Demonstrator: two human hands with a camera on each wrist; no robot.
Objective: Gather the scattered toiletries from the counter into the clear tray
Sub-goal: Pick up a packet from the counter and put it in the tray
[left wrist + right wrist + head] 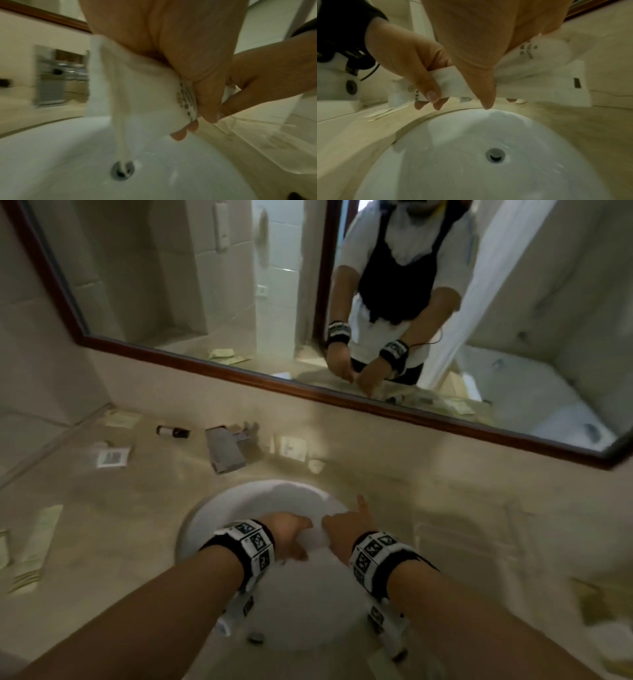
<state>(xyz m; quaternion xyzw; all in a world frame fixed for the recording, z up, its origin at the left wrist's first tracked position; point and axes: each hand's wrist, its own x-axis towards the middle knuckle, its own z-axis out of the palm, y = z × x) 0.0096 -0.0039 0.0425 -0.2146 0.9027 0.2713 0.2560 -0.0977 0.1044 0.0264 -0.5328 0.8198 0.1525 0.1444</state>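
Over the white sink (pixel 236 498), both of my hands hold one white printed packet (pixel 317 537). My left hand (pixel 301 539) pinches its left end between thumb and curled fingers, clearly seen in the right wrist view around the packet (pixel 448 81). My right hand (pixel 337 525) pinches the other end, with its index finger sticking out towards the mirror. In the left wrist view the packet (pixel 145 88) hangs below my palm. The clear tray (pixel 479 546) stands on the counter right of the sink and looks empty; it also shows as the tray (pixel 257 146).
On the left counter lie a small dark bottle (pixel 173 432), a white sachet (pixel 113 457), cream packets (pixel 121 419) and long cream packets (pixel 37 542). The chrome faucet (pixel 226 450) stands behind the sink. More packets (pixel 596 597) lie at the far right. A framed mirror runs along the back.
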